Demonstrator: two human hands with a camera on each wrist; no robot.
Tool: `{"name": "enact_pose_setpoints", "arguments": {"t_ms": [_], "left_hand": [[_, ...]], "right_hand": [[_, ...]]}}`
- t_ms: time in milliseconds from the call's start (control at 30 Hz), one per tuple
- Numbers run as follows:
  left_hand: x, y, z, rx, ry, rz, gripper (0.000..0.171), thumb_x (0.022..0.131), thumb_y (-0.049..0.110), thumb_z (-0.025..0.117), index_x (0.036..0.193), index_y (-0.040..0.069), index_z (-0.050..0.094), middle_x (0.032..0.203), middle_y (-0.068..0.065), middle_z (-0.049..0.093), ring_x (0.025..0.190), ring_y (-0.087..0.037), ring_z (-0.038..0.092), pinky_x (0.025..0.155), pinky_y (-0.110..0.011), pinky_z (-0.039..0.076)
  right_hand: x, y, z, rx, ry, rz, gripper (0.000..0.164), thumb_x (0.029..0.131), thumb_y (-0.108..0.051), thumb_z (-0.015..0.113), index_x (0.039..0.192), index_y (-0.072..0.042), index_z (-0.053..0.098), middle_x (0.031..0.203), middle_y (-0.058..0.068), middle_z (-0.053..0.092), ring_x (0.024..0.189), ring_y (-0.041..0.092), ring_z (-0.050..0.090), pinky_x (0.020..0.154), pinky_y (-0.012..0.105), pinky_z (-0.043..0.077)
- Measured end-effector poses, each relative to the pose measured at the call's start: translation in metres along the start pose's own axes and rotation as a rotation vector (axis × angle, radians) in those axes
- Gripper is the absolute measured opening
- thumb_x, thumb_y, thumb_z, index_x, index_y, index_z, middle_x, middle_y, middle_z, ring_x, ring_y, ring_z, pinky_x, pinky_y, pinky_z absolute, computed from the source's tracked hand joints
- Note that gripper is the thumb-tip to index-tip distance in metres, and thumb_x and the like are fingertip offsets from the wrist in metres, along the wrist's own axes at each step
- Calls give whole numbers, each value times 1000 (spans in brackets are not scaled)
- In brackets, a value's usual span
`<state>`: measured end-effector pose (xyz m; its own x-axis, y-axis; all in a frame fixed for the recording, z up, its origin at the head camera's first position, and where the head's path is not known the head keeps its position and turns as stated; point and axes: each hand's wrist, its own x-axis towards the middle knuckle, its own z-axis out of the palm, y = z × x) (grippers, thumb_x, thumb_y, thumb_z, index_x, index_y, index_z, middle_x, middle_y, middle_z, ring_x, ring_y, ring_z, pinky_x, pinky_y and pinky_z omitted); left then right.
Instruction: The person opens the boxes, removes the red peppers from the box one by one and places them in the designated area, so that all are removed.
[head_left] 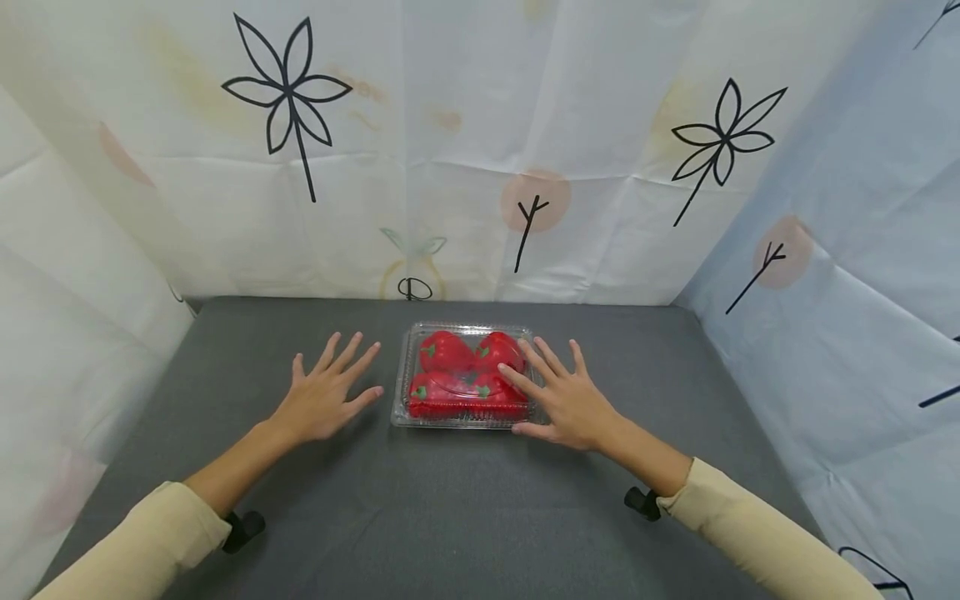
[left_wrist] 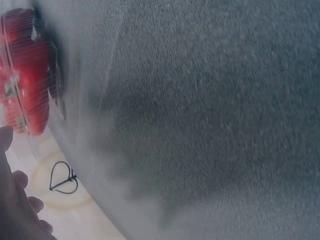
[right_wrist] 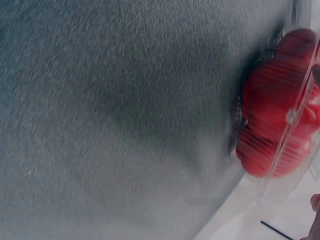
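Observation:
A clear plastic clamshell box (head_left: 401, 408) sits on the grey table in the head view, its lid down. Inside it are several red tomatoes (head_left: 447, 352) with green stem marks. My left hand (head_left: 322, 402), fingers spread, is to the left of the box and apart from it. The right hand (head_left: 573, 407) is spread at the box's right side, its fingertips over the right edge; whether they touch the lid I cannot tell. Both wrist views show the tomatoes (left_wrist: 30, 75) through the ribbed plastic wall, with only parts of each hand at the frame's edge.
The grey cloth-covered table (head_left: 450, 517) runs back to a white curtain (head_left: 465, 108) printed with leaves and trees. More curtain hangs at the left and right sides. A black strap piece (head_left: 243, 531) shows at the left cuff, another (head_left: 642, 503) at the right.

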<state>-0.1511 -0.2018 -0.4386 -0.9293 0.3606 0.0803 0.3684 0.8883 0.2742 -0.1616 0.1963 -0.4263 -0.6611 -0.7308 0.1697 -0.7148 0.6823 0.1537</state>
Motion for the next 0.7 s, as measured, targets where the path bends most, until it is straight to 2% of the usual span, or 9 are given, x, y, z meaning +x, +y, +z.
{"name": "enact_pose_setpoints", "arguments": {"t_ms": [133, 333, 700], "left_hand": [[-2, 7, 2, -80, -22, 1, 71, 100, 50, 51, 157, 15, 29, 163, -18, 21, 148, -46, 12, 102, -84, 11], [-3, 12, 6, -170, -70, -13, 70, 101, 51, 48, 158, 16, 27, 162, -19, 21, 146, -49, 15, 100, -85, 14], [-1, 16, 15, -398, -170, -49, 78, 100, 52, 49, 159, 12, 19, 162, -20, 22, 145, -51, 16, 102, -82, 17]], "right_hand": [[4, -6, 3, 5, 12, -21, 89, 85, -68, 61, 157, -24, 30, 162, 18, 20, 147, 41, 21, 111, 75, 10], [14, -17, 4, 33, 19, -73, 86, 88, -60, 64, 157, -24, 29, 161, 19, 23, 148, 39, 20, 111, 75, 9], [28, -27, 0, 36, 156, -249, 87, 79, -45, 82, 152, -22, 40, 155, 19, 37, 143, 35, 34, 110, 68, 27]]}}
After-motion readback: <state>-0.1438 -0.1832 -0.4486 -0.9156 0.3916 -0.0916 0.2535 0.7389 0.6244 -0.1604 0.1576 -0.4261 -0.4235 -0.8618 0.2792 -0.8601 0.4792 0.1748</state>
